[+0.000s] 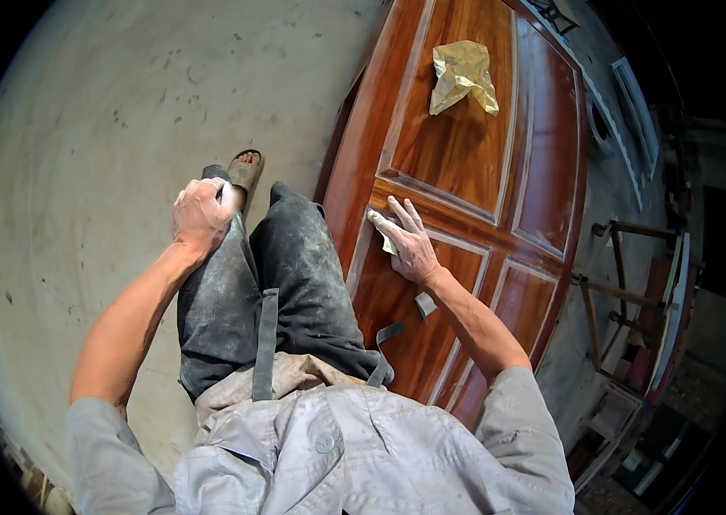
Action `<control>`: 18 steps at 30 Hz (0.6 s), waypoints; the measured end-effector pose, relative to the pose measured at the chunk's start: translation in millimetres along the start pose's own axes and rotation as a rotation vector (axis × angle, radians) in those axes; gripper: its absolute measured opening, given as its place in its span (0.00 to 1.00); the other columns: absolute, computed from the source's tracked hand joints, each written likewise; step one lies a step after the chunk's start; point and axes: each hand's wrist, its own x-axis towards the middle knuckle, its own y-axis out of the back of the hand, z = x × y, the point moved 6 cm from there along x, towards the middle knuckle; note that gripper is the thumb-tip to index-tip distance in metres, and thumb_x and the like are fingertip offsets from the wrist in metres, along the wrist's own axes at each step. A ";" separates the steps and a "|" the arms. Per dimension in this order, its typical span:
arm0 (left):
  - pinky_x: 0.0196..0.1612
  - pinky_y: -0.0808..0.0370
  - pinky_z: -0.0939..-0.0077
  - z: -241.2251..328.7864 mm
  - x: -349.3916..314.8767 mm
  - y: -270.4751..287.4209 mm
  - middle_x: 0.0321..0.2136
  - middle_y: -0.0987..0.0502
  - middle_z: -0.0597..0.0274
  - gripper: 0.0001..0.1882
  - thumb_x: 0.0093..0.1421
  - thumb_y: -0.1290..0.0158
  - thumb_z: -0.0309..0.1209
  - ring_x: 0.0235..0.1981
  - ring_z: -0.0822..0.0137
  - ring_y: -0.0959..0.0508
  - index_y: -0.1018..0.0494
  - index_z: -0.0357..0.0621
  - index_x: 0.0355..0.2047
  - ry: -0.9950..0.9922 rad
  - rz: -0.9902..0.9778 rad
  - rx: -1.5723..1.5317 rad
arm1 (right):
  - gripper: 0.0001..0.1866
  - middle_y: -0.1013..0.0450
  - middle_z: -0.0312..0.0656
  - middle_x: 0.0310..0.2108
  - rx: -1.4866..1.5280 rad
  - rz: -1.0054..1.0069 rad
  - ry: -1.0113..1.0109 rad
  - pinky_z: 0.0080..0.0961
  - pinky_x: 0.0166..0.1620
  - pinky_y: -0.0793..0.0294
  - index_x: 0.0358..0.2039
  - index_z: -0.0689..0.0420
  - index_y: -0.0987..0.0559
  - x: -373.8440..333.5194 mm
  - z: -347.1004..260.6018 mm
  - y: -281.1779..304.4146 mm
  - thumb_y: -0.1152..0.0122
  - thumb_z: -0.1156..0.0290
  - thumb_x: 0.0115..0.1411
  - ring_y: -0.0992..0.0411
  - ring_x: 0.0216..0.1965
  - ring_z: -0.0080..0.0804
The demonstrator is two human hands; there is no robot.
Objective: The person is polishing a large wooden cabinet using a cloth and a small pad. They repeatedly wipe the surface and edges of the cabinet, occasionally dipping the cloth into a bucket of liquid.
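Observation:
A glossy reddish-brown wooden panel door (363,319) lies flat on my right, with whitish dust along its mouldings. My right hand (413,246) presses on it near the corner of a lower panel, fingers dusted white. Under the thumb and palm shows a small pale yellow piece of sandpaper (388,245), partly hidden by the hand. My left hand (200,213) is closed near my left knee, over the dark trousers (217,300). A whitish blur at its fingers hides whatever it may hold.
A crumpled yellow sheet (464,79) lies on the door's upper panel. Close to my right forearm is a small grey block (425,305). Wooden frames and racks (629,296) stand beyond the door's right edge. Concrete floor (123,154) stretches out on the left.

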 end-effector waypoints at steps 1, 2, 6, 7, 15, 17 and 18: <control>0.51 0.22 0.52 2.3 2.5 -1.8 0.39 0.16 0.46 0.17 0.67 0.47 0.39 0.45 0.45 0.18 0.16 0.40 0.41 -0.033 0.015 -0.007 | 0.42 0.22 0.41 0.60 0.002 0.000 0.007 0.54 0.80 0.54 0.67 0.54 0.27 4.3 -2.8 0.8 0.44 0.86 0.47 0.43 0.75 0.49; 0.50 0.22 0.52 3.6 2.2 -1.5 0.39 0.16 0.46 0.16 0.67 0.47 0.39 0.45 0.45 0.18 0.16 0.40 0.40 -0.047 0.007 -0.005 | 0.42 0.23 0.41 0.61 -0.010 -0.008 -0.006 0.54 0.80 0.54 0.67 0.54 0.27 -4.4 3.5 0.7 0.44 0.86 0.47 0.43 0.75 0.49; 0.50 0.22 0.51 -31.2 -6.1 6.4 0.39 0.16 0.46 0.16 0.68 0.48 0.39 0.44 0.43 0.18 0.16 0.40 0.40 0.069 -0.009 -0.069 | 0.37 0.25 0.47 0.63 -0.052 -0.039 -0.108 0.48 0.77 0.43 0.66 0.58 0.27 -70.6 51.7 36.9 0.40 0.86 0.53 0.36 0.72 0.47; 0.50 0.22 0.51 -29.1 -7.2 5.9 0.39 0.16 0.46 0.16 0.67 0.48 0.38 0.44 0.43 0.18 0.16 0.40 0.40 0.072 -0.007 -0.068 | 0.36 0.25 0.47 0.64 -0.001 -0.021 -0.112 0.46 0.76 0.38 0.66 0.59 0.27 -82.9 61.7 43.8 0.40 0.86 0.54 0.34 0.70 0.48; 0.49 0.22 0.52 -18.0 -3.5 4.5 0.38 0.16 0.49 0.15 0.66 0.46 0.38 0.43 0.46 0.19 0.16 0.42 0.40 0.038 0.015 -0.080 | 0.36 0.26 0.54 0.61 -0.006 0.134 -0.223 0.50 0.76 0.44 0.62 0.51 0.21 9.4 85.3 34.6 0.42 0.87 0.50 0.37 0.71 0.53; 0.49 0.22 0.52 -33.3 -8.1 6.5 0.38 0.16 0.48 0.15 0.66 0.46 0.38 0.43 0.46 0.19 0.16 0.42 0.40 0.084 0.027 -0.135 | 0.34 0.25 0.54 0.61 -0.025 0.150 -0.271 0.50 0.77 0.44 0.60 0.51 0.20 -10.7 99.5 39.9 0.43 0.87 0.50 0.37 0.71 0.53; 0.49 0.22 0.52 -37.3 -9.3 8.5 0.39 0.16 0.47 0.15 0.66 0.46 0.38 0.44 0.45 0.18 0.16 0.42 0.40 0.120 0.024 -0.130 | 0.33 0.24 0.52 0.60 -0.009 0.172 -0.255 0.51 0.77 0.46 0.58 0.51 0.18 -11.4 102.3 36.8 0.44 0.87 0.50 0.37 0.71 0.52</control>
